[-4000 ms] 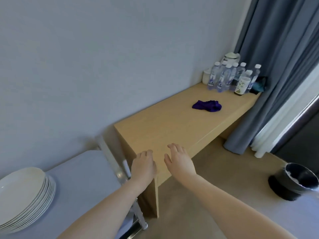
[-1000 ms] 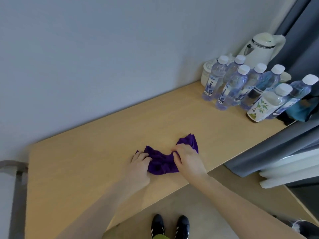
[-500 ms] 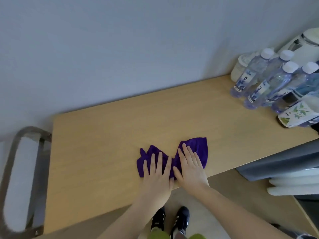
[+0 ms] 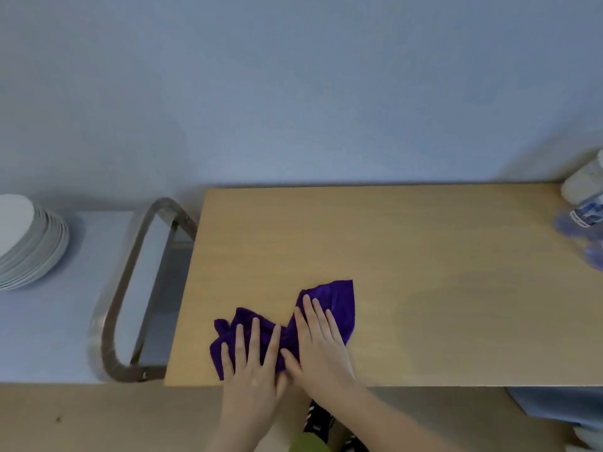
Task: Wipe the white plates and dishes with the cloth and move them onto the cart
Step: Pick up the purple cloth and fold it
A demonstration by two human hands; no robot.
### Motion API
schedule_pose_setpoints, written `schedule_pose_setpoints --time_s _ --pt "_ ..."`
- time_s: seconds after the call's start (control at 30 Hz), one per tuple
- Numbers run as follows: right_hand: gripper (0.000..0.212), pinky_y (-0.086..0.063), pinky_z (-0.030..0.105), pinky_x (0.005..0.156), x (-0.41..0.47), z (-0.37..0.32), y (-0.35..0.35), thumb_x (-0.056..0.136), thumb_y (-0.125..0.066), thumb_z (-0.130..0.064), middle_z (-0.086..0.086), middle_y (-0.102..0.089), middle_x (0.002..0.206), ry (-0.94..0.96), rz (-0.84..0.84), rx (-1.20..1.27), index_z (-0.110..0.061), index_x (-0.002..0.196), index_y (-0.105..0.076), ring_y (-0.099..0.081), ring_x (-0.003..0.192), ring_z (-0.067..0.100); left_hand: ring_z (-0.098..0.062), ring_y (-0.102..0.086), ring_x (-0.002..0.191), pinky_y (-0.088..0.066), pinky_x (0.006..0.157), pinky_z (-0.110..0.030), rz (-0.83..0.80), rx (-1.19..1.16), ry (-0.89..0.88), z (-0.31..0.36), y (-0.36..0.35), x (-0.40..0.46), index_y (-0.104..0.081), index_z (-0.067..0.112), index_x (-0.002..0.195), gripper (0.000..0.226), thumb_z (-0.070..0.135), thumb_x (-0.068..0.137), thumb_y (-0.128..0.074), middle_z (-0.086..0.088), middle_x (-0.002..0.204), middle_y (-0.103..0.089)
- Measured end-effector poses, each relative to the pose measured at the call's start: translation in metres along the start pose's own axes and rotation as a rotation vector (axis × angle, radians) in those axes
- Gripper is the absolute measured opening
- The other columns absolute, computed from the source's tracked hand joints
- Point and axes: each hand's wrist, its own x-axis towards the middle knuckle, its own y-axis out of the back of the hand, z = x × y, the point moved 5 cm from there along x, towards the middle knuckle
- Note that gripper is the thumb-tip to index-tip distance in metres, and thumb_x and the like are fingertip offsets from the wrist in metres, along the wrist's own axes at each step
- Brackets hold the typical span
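I see two bare forearms and two bare hands, the left hand (image 4: 253,363) and the right hand (image 4: 321,349). No sleeve covers the arms as far as they show. I see no ring, watch or bracelet on them. The nails look short and without polish. Near the bottom edge, between the arms, there is a piece of yellow-green clothing (image 4: 308,443). Beside it I see a black shoe (image 4: 318,419) with white stripes. I cannot tell more about the clothing.
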Motion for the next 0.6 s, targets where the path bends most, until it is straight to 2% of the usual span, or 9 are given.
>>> schedule_pose_setpoints --time_s 0.07,0.1,0.13,0.2,0.23,0.27,0.43,0.5,0.6 --pt "0.078 0.008 0.041 0.115 0.02 -0.011 -0.001 0.089 -0.017 -0.056 0.009 -0.001 0.159 0.059 -0.005 0.011 -0.009 0.151 -0.015 0.013 0.143 0.019 -0.042 -0.049 0.124 -0.042 0.093 -0.06 -0.015 -0.039 0.067 -0.014 0.002 0.01 -0.055 0.019 0.133 0.062 0.046 0.08 -0.038 -0.018 0.137 -0.052" --pt "0.079 0.013 0.038 0.114 0.03 -0.015 -0.002 0.089 -0.013 -0.057 0.008 0.006 0.159 0.07 0.005 0.023 -0.01 0.151 -0.007 0.02 0.141 0.017 -0.041 -0.045 0.128 -0.039 0.097 -0.06 -0.023 -0.059 0.1 -0.021 0.003 0.017 -0.05 0.022 0.137 0.061 0.047 0.082 -0.042 -0.017 0.14 -0.048" --pt "0.079 0.014 0.036 0.114 0.04 -0.018 -0.001 0.089 -0.012 -0.058 0.008 0.009 0.159 0.07 0.019 0.029 -0.01 0.151 -0.003 0.022 0.141 0.017 -0.04 -0.036 0.135 -0.033 0.103 -0.059 -0.036 -0.065 0.131 -0.028 0.002 0.023 -0.041 0.025 0.143 0.063 0.048 0.084 -0.043 -0.016 0.147 -0.04" --pt "0.08 0.012 0.033 0.115 0.058 -0.023 0.002 0.091 -0.02 -0.059 0.008 0.012 0.159 0.028 0.049 0.054 -0.01 0.151 0.0 0.019 0.143 0.018 -0.034 -0.008 0.146 -0.006 0.114 -0.054 -0.017 -0.085 0.176 -0.041 -0.002 0.036 -0.012 0.034 0.15 0.067 0.054 0.089 -0.03 -0.01 0.158 -0.014" --pt "0.082 0.01 0.033 0.115 0.066 -0.025 0.005 0.091 -0.025 -0.06 0.009 0.013 0.159 -0.013 0.069 0.083 -0.01 0.151 0.001 0.017 0.144 0.019 -0.031 0.001 0.147 0.005 0.114 -0.051 0.003 -0.116 0.191 -0.047 -0.003 0.043 -0.003 0.036 0.15 0.067 0.055 0.089 -0.022 -0.007 0.16 -0.005" --pt "0.085 0.009 0.032 0.115 0.074 -0.026 0.007 0.091 -0.03 -0.061 0.01 0.013 0.158 -0.061 0.092 0.108 -0.009 0.151 0.002 0.015 0.145 0.021 -0.03 0.004 0.147 0.009 0.113 -0.049 0.022 -0.143 0.2 -0.052 -0.002 0.052 -0.002 0.037 0.15 0.067 0.055 0.088 -0.018 -0.006 0.16 -0.003" --pt "0.097 0.003 0.035 0.119 0.117 -0.032 0.017 0.089 -0.036 -0.065 0.017 0.012 0.157 -0.278 0.164 0.181 -0.002 0.15 0.005 0.009 0.146 0.027 -0.03 0.0 0.146 0.004 0.115 -0.053 0.075 -0.17 0.206 -0.072 0.006 0.105 -0.006 0.035 0.15 0.066 0.052 0.088 -0.019 -0.006 0.16 -0.007" --pt "0.097 0.003 0.034 0.119 0.137 -0.033 0.021 0.089 -0.038 -0.065 0.017 0.01 0.158 -0.268 0.176 0.195 -0.002 0.15 0.003 0.009 0.146 0.026 -0.03 -0.002 0.146 0.002 0.115 -0.053 0.09 -0.166 0.207 -0.079 0.009 0.124 -0.008 0.035 0.15 0.066 0.053 0.087 -0.017 -0.006 0.159 -0.009" --pt "0.094 0.004 0.033 0.118 0.172 -0.032 0.027 0.089 -0.041 -0.061 0.015 0.007 0.158 -0.156 0.169 0.193 -0.002 0.15 0.0 0.007 0.146 0.025 -0.03 -0.004 0.146 0.001 0.115 -0.052 0.115 -0.173 0.213 -0.09 0.014 0.151 -0.009 0.032 0.151 0.069 0.054 0.085 -0.019 -0.007 0.159 -0.01"
